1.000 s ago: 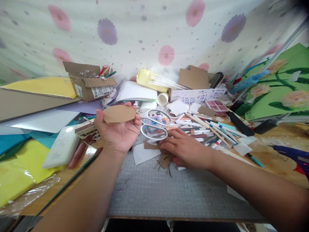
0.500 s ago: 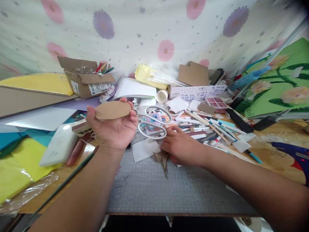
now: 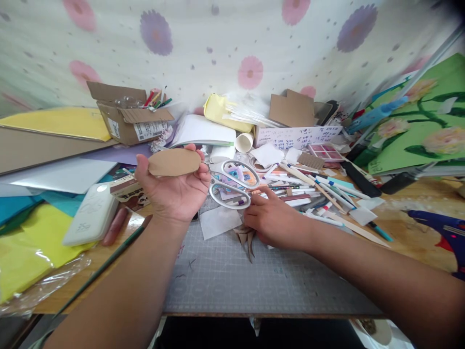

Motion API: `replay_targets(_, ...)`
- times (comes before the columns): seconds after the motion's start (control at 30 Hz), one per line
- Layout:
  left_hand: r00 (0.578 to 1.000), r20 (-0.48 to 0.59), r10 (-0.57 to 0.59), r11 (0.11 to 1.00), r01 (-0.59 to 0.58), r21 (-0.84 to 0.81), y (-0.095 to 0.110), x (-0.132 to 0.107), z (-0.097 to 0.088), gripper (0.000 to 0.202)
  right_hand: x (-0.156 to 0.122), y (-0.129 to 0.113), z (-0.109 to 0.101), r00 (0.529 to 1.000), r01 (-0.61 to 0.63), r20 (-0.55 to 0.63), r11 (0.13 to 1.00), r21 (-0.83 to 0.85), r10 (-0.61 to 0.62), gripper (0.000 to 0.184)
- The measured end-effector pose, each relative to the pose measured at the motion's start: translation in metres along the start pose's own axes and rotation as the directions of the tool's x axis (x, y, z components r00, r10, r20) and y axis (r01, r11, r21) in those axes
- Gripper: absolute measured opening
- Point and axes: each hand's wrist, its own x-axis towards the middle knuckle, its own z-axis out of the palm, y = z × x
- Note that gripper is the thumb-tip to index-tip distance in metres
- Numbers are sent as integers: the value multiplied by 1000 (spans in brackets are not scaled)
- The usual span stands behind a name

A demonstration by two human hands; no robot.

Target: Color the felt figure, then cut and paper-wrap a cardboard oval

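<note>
My left hand point(image 3: 178, 194) is raised palm up, its thumb and curled fingers around a flat oval of brown cardboard point(image 3: 174, 162). Scissors point(image 3: 230, 203) with white-rimmed handles jut out to the right from beside its fingertips. Their blades are hidden behind that hand, and I cannot tell whether its fingers also grip them. Low over the grey cutting mat point(image 3: 225, 286), my right hand point(image 3: 278, 218) has its fingers bent over curled brown cardboard scraps point(image 3: 247, 240), partly covering them. A piece of white paper point(image 3: 220, 222) lies just left of the scraps.
Pens and brushes point(image 3: 327, 194) crowd the table behind my right hand. A blue glue gun point(image 3: 436, 225) is at the right edge. A white power bank point(image 3: 89, 213) and yellow sheets point(image 3: 39, 242) lie on the left. An open cardboard box point(image 3: 127, 116) stands behind them.
My left hand has shifted slightly right with the cardboard oval, and the scissors have shifted the same way. My right hand stays at the scraps, which now look bunched closer together.
</note>
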Motion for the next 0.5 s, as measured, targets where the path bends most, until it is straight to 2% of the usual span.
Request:
replay_targets(0.3,1000,4,-2,1000,2,-7,1,0,1,70,3,-6,0,998,-51,25,999,-4,51,15)
replay_targets(0.5,1000,-21,-15,1000,15,14,0,0,0,65,8,-6,5,997,-56,53,998,-7,57,13)
